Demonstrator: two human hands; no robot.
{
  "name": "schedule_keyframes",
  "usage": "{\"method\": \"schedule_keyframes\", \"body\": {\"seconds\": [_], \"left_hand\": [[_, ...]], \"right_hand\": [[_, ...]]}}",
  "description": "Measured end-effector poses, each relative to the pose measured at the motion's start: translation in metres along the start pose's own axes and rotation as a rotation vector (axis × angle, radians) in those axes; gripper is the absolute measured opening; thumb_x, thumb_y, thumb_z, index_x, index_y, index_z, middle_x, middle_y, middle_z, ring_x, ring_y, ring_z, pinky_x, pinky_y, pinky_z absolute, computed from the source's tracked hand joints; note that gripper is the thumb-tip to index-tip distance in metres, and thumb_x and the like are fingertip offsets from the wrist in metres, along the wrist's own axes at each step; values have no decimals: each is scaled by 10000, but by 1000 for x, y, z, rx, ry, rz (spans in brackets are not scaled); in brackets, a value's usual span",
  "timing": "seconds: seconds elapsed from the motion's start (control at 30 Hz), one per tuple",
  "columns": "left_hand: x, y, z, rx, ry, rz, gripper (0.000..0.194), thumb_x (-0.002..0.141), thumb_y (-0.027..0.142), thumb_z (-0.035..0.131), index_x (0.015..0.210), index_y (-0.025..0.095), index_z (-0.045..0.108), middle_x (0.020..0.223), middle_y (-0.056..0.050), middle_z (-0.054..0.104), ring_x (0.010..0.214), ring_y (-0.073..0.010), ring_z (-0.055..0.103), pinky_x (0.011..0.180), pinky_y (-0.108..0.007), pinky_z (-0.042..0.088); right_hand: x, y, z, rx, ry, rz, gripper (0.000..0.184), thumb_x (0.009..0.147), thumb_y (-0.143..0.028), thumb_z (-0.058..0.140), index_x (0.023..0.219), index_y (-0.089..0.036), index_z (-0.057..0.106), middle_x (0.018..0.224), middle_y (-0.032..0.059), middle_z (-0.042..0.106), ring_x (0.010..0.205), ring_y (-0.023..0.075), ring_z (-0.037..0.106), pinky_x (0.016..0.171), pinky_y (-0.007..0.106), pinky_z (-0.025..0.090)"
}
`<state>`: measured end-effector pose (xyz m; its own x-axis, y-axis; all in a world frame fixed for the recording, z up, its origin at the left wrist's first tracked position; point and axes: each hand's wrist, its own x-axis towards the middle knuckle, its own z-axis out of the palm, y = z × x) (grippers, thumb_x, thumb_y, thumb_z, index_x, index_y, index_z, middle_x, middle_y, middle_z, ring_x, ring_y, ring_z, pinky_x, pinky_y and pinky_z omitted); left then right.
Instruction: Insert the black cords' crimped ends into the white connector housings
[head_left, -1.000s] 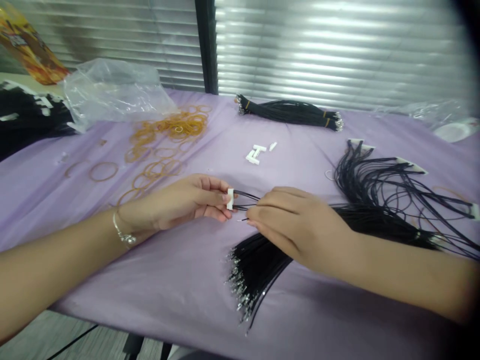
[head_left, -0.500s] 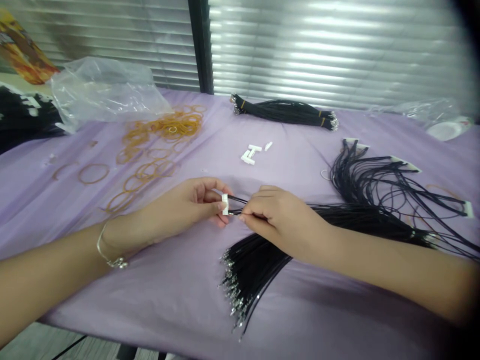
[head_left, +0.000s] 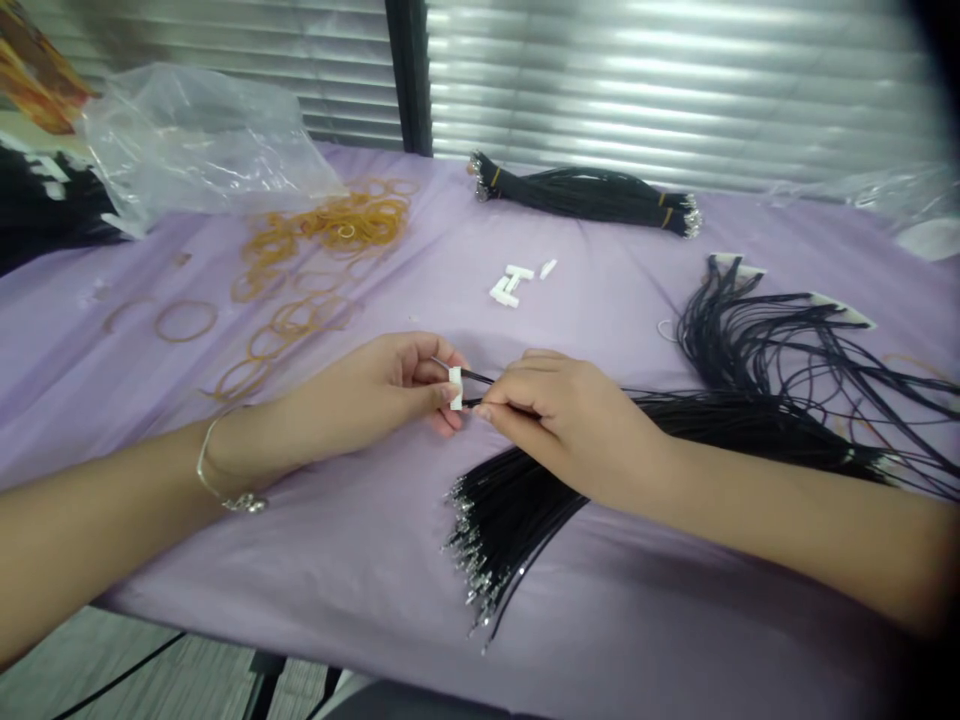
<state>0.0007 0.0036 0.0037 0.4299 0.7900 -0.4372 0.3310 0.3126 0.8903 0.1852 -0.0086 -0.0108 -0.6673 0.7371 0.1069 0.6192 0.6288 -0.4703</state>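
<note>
1. Left hand [head_left: 360, 395]: thumb and fingertips pinch a small white plastic connector housing [head_left: 455, 388], which stands on edge over a lilac tablecloth [head_left: 322, 570].
2. Right hand [head_left: 570, 425]: fingers closed, gripping thin black wires [head_left: 480, 377] just right of the housing. The wires appear to reach the housing, but the exact entry is too small to tell.
3. Handling, judged: the wires seem light and limp, so they are best held close to the tip, where they are less likely to bend. The housing looks light and smooth; take it by its sides.
4. Just below and right of the housing: a loose wire bundle [head_left: 517, 510], its crimped metal ends [head_left: 472, 565] fanned out.
5. Beyond the housing: more white housings [head_left: 508, 287] and a banded wire bundle [head_left: 585, 195]. To its left are scattered rubber bands [head_left: 330, 225].
</note>
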Motion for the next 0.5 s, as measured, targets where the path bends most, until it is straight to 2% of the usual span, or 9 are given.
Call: {"method": "schedule_keyframes", "body": {"seconds": [0.2,0.5], "left_hand": [[2,2,-1,-11,4,-33,78,847,42,494,921,69,492,658,4,638,580,-57,612,595,-137,493],[3,-3,-2,-39,-21,18,82,823,56,526,892,97,508,686,-20,653,627,-112,645,638,-220,527]], "right_hand": [[0,3,5,-39,1,-55,265,894,-234,429,740,-115,609,732,36,599,707,113,489,716,262,364],[2,4,7,-103,2,-110,255,901,-204,406,776,-126,614,752,32,598,707,125,494,710,273,370]]}}
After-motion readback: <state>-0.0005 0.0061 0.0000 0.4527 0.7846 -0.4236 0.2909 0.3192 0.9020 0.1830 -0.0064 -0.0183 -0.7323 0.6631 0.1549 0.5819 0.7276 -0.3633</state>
